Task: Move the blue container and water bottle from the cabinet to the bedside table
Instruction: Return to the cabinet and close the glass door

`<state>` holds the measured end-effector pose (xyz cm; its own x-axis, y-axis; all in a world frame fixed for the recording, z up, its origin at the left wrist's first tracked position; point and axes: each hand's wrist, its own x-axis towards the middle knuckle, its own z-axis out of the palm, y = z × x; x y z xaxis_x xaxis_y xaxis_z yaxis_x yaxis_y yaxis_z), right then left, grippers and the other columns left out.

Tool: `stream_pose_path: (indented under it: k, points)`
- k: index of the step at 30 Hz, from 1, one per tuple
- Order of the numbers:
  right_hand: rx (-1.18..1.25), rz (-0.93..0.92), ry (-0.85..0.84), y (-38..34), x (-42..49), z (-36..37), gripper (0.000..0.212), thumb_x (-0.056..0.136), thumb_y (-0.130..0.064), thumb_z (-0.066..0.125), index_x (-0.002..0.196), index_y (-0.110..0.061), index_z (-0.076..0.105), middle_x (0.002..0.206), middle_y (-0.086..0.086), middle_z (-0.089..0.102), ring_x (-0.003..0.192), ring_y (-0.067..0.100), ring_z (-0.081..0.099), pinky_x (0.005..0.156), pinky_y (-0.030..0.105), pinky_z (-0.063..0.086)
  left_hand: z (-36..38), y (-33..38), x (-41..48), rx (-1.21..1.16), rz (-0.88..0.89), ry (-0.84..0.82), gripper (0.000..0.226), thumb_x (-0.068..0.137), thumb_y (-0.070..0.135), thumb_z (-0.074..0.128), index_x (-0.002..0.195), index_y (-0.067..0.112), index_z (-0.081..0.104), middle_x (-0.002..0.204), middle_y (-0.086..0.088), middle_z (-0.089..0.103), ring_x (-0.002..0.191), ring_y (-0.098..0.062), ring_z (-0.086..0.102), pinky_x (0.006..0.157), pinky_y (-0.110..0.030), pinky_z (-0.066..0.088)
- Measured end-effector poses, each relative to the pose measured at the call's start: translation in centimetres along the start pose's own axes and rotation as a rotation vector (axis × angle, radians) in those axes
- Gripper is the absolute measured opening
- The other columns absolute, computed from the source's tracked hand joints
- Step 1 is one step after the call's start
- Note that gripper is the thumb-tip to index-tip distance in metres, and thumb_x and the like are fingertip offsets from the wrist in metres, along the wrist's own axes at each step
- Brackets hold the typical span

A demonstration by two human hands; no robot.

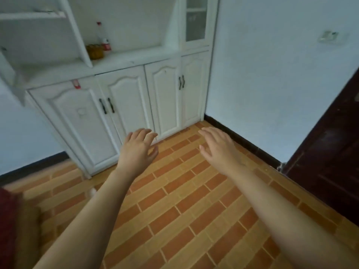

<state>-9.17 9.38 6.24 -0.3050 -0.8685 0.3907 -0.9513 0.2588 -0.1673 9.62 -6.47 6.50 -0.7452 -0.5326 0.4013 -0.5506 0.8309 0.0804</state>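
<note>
A white cabinet (pixel 124 105) stands against the far wall, its lower doors closed. On its counter stands a clear water bottle (pixel 104 38) with a red cap and red label. A yellow-brown basket-like thing (pixel 94 51) sits beside the bottle on its left. No blue container shows anywhere. My left hand (pixel 138 147) and my right hand (pixel 217 148) are stretched out over the tiled floor, well short of the cabinet. Both are empty, with fingers spread.
Orange brick-pattern tiles (pixel 184 206) cover the floor. A dark wooden door (pixel 334 144) stands at the right. White walls meet in the corner right of the cabinet. Something dark red (pixel 7 226) shows at the lower left edge. A glass-fronted upper cabinet (pixel 195 18) rises at the right end.
</note>
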Motion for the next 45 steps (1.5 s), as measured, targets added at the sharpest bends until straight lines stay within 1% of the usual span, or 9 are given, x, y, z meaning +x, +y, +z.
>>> stream_pose_path:
  k: [6, 10, 13, 22, 25, 29, 34, 40, 45]
  points:
    - [0.042, -0.168, -0.017, -2.9, 3.2, 1.1, 0.043, 0.093, -0.027, 0.044, 0.132, -0.01, 0.042, 0.137, 0.008, 0.047, 0.13, 0.023, 0.037, 0.11, 0.036, 0.023, -2.8, -3.6, -2.6, 0.079, -0.165, 0.027, 0.041, 0.088, 0.031, 0.055, 0.124, 0.014, 0.052, 0.129, -0.009, 0.055, 0.123, -0.028, 0.045, 0.105, -0.044, 0.033]
    - [0.08, -0.227, 0.045, -3.7, 4.4, 2.0, 0.038, 0.089, -0.023, 0.048, 0.122, -0.004, 0.051, 0.124, 0.014, 0.057, 0.119, 0.031, 0.05, 0.102, 0.042, 0.037, -3.3, -4.5, -4.3, 0.101, -0.266, 0.05, 0.041, 0.089, 0.032, 0.053, 0.126, 0.015, 0.051, 0.13, -0.007, 0.054, 0.124, -0.026, 0.045, 0.106, -0.042, 0.031]
    - [0.089, -0.251, 0.045, -4.1, 4.7, 2.8, 0.036, 0.089, -0.021, 0.051, 0.121, -0.005, 0.052, 0.123, 0.014, 0.058, 0.118, 0.03, 0.051, 0.1, 0.041, 0.038, -3.1, -4.7, -5.2, 0.094, -0.338, 0.049, 0.042, 0.09, 0.034, 0.052, 0.128, 0.017, 0.049, 0.132, -0.006, 0.053, 0.126, -0.025, 0.043, 0.108, -0.041, 0.03]
    - [0.113, -0.302, -0.027, -4.3, 7.7, 5.5, 0.042, 0.09, -0.029, 0.041, 0.124, -0.006, 0.049, 0.127, 0.013, 0.055, 0.122, 0.029, 0.047, 0.104, 0.042, 0.034, -1.0, -6.1, -3.7, 0.079, -0.387, 0.053, 0.041, 0.089, 0.032, 0.054, 0.127, 0.016, 0.05, 0.131, -0.007, 0.054, 0.125, -0.025, 0.044, 0.107, -0.043, 0.031]
    - [0.11, -0.315, -0.043, -4.4, 10.1, 6.8, 0.043, 0.09, -0.03, 0.039, 0.123, -0.006, 0.05, 0.126, 0.012, 0.056, 0.121, 0.029, 0.048, 0.103, 0.041, 0.035, 0.5, -8.0, -2.3, 0.074, -0.398, 0.043, 0.042, 0.089, 0.032, 0.054, 0.128, 0.016, 0.049, 0.131, -0.007, 0.054, 0.125, -0.026, 0.044, 0.107, -0.043, 0.031]
    - [0.103, -0.336, -0.062, -4.6, 15.0, 9.1, 0.039, 0.09, -0.024, 0.046, 0.124, -0.006, 0.05, 0.127, 0.013, 0.056, 0.121, 0.029, 0.047, 0.103, 0.041, 0.034, 2.5, -11.7, 1.3, 0.074, -0.403, 0.057, 0.042, 0.089, 0.031, 0.053, 0.127, 0.014, 0.049, 0.129, -0.008, 0.055, 0.124, -0.026, 0.045, 0.105, -0.043, 0.033]
    - [0.105, -0.349, -0.082, -5.5, 22.7, 11.3, 0.055, 0.085, -0.036, 0.026, 0.125, -0.006, 0.049, 0.129, 0.013, 0.054, 0.123, 0.029, 0.047, 0.103, 0.042, 0.035, 4.1, -17.2, 7.4, 0.065, -0.415, 0.079, 0.041, 0.089, 0.031, 0.053, 0.126, 0.012, 0.051, 0.128, -0.01, 0.055, 0.122, -0.028, 0.046, 0.104, -0.044, 0.033]
    - [0.139, -0.339, -0.057, -6.1, 30.5, 14.4, 0.052, 0.085, -0.034, 0.03, 0.122, -0.005, 0.051, 0.125, 0.015, 0.057, 0.118, 0.031, 0.051, 0.1, 0.045, 0.04, 4.3, -22.9, 13.0, 0.098, -0.428, 0.081, 0.043, 0.09, 0.032, 0.051, 0.129, 0.014, 0.048, 0.131, -0.008, 0.053, 0.125, -0.026, 0.044, 0.107, -0.043, 0.03]
    - [0.166, -0.397, -0.066, -7.4, 36.3, 17.4, 0.049, 0.086, -0.033, 0.032, 0.122, -0.006, 0.052, 0.125, 0.014, 0.057, 0.118, 0.03, 0.051, 0.099, 0.043, 0.039, 4.9, -26.8, 15.0, 0.143, -0.478, 0.083, 0.042, 0.089, 0.031, 0.052, 0.128, 0.014, 0.048, 0.13, -0.009, 0.053, 0.124, -0.026, 0.045, 0.106, -0.043, 0.031]
